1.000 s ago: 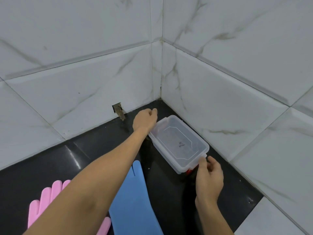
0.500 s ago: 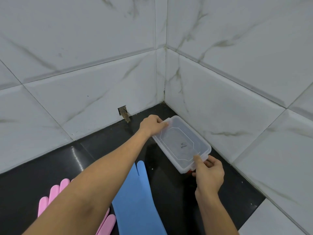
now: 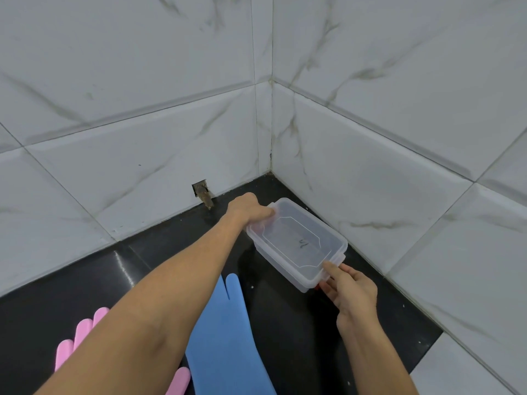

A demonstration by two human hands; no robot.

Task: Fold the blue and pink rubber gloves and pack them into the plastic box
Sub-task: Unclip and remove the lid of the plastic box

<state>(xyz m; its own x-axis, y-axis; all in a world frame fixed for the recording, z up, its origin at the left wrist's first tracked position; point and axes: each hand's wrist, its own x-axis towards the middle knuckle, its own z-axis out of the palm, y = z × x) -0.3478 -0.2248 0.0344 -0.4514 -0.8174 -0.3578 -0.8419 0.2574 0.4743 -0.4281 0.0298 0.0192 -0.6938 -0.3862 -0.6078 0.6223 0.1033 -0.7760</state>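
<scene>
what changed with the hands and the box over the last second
The left hand, which hovered just off the far end of the plastic box, closed onto that end. The right hand shifted from the red latch at the near corner up to the lid edge, thumb now on top. The box seems slightly raised at the near end. The blue glove and pink glove stayed flat on the black counter, unfolded.

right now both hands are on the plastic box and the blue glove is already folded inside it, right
Not quite. The head view shows the left hand and right hand on the plastic box, but the blue glove is not inside it: it lies flat and unfolded on the black counter, beside the pink glove.
</scene>
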